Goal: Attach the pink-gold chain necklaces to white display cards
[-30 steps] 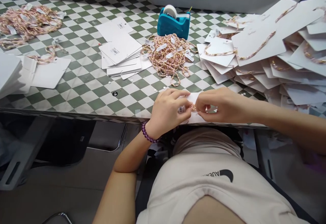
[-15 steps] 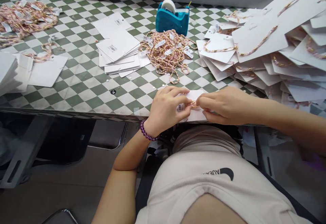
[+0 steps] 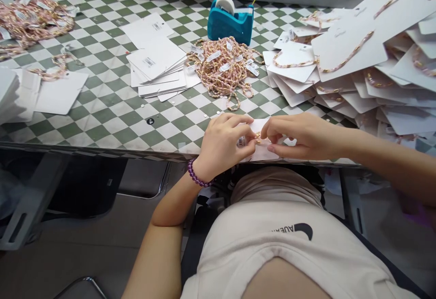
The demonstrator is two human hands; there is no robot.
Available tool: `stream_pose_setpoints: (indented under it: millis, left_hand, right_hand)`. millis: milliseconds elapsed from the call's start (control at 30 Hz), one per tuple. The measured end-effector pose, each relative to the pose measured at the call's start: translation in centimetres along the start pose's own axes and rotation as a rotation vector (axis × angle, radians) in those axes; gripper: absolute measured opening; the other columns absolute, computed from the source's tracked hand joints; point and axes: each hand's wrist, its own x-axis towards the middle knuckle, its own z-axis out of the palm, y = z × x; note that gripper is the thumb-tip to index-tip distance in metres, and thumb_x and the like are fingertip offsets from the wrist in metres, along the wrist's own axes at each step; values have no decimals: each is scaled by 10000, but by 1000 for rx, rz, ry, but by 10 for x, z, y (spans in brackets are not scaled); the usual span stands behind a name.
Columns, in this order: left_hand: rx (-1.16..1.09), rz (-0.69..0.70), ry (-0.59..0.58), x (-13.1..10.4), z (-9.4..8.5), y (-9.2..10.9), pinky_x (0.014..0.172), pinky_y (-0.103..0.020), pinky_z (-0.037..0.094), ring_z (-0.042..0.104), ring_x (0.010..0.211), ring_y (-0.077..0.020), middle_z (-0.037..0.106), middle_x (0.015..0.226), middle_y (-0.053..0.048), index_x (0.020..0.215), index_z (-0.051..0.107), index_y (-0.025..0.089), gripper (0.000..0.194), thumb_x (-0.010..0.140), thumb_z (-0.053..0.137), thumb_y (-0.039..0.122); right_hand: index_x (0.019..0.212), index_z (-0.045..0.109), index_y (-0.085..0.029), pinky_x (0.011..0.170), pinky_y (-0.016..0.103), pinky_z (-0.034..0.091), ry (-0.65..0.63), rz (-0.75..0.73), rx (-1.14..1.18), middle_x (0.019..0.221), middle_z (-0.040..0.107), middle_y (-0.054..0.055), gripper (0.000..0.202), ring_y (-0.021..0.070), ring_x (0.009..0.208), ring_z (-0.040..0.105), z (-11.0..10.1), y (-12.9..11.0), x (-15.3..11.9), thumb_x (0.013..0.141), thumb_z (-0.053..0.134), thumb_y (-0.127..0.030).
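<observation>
A white card (image 3: 260, 156) with a barcode lies at the table's front edge, mostly covered by my hands. On it is a pink and gold beaded strand (image 3: 258, 136), of which only a short bit shows. My left hand (image 3: 226, 139), a purple bead bracelet at its wrist, pinches the strand between thumb and forefinger and rests over the card's left side. Over the card's right side is my right hand (image 3: 293, 136), its thumb and forefinger apart. Those fingertips are close beside the beads; whether they touch them I cannot tell.
Beyond my hands lies a heap of tagged beaded strands (image 3: 225, 65), with a teal tape dispenser (image 3: 229, 23) behind it. Blank barcode cards (image 3: 158, 63) are stacked to its left. Cards with strands attached (image 3: 350, 58) pile up at right. Another strand heap (image 3: 34, 22) sits far left.
My right hand has loosened from its pinch at the beads, and its thumb and forefinger have spread. My left hand keeps its pinch in nearly the same place.
</observation>
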Motion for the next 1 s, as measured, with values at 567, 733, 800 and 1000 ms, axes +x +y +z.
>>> stream_pose_setpoints:
  millis: [567,733,800,1000]
  left_hand:
    - [-12,-5,-1,-2,0,-1,995,-367,431,607,1106,-206,712,1182,11,893,689,233,78,837,639,252]
    - [-5,8,5,-2,0,-1,982,-373,441,611,1092,-210,716,1174,12,886,692,235,82,837,629,252]
    - [-2,8,5,-1,0,-1,976,-377,446,612,1086,-213,719,1168,10,872,696,236,78,838,629,255]
    - [7,-2,1,0,1,1,976,-387,452,616,1082,-218,721,1167,11,804,688,227,73,836,627,249]
  right_hand:
    - [815,561,-201,682,279,421,76,109,130,932,721,47,191,173,808,647,4,-3,6,889,512,-370]
    - [870,602,-191,669,269,430,57,71,209,1016,723,62,176,167,816,658,0,-2,5,885,521,-347]
    - [865,605,-194,690,279,442,94,27,192,1025,720,66,169,171,829,653,-1,0,5,887,531,-345]
    - [807,581,-200,708,255,437,191,-94,137,859,681,18,92,130,776,599,-3,3,0,873,582,-265]
